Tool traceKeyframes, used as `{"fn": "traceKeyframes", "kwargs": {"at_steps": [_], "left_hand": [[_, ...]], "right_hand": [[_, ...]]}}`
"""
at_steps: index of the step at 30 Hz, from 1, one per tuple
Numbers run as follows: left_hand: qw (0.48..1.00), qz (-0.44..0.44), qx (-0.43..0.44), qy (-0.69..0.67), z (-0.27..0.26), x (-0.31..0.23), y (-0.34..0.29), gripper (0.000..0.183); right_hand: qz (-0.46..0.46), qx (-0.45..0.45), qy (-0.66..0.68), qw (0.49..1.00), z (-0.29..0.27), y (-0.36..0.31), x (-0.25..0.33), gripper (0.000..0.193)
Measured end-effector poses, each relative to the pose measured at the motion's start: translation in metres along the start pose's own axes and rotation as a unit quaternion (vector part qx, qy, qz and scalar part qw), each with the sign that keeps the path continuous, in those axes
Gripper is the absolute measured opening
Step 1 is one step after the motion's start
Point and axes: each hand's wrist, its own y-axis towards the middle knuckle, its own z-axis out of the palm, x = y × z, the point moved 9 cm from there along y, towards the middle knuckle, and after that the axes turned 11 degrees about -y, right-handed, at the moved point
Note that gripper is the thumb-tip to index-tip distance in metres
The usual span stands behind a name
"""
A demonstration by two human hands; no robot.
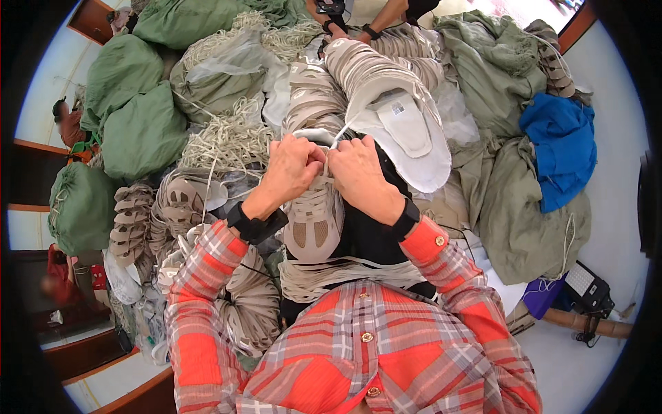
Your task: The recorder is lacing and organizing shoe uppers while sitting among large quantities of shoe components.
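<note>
A beige and white shoe upper with crossed laces lies over my lap, its toe toward me. At its top lacing, my left hand is closed in a pinch, thumb against the curled fingers; what it grips is mostly hidden. Beside it, my right hand is closed on a pale shoelace, and one end sticks up between the two hands. Just beyond my hands are a row of stacked beige uppers and a nested stack with a white lining facing up.
A bundle of loose laces lies at left, near green sacks. More stacked uppers sit at lower left. On the right are olive cloth sacks and a blue cloth. Across from me, a co-worker's hands touch the stacks.
</note>
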Motion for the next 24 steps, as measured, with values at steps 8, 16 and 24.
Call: {"fn": "traceKeyframes", "kwargs": {"at_steps": [8, 16, 24], "left_hand": [[0.977, 0.145, 0.001, 0.155, 0.013, -0.027, 0.005, 0.008], [0.951, 0.072, 0.165, 0.252, -0.035, -0.011, 0.027, 0.006], [0.726, -0.269, 0.167, -0.610, -0.026, 0.006, -0.006, 0.009]], "right_hand": [[0.075, -0.057, 0.076, 0.993, -0.001, -0.007, -0.006, 0.033], [0.045, -0.049, 0.122, 0.990, -0.020, -0.026, -0.006, 0.012], [0.052, 0.055, 0.455, 0.887, -0.021, -0.004, -0.041, 0.012]]}}
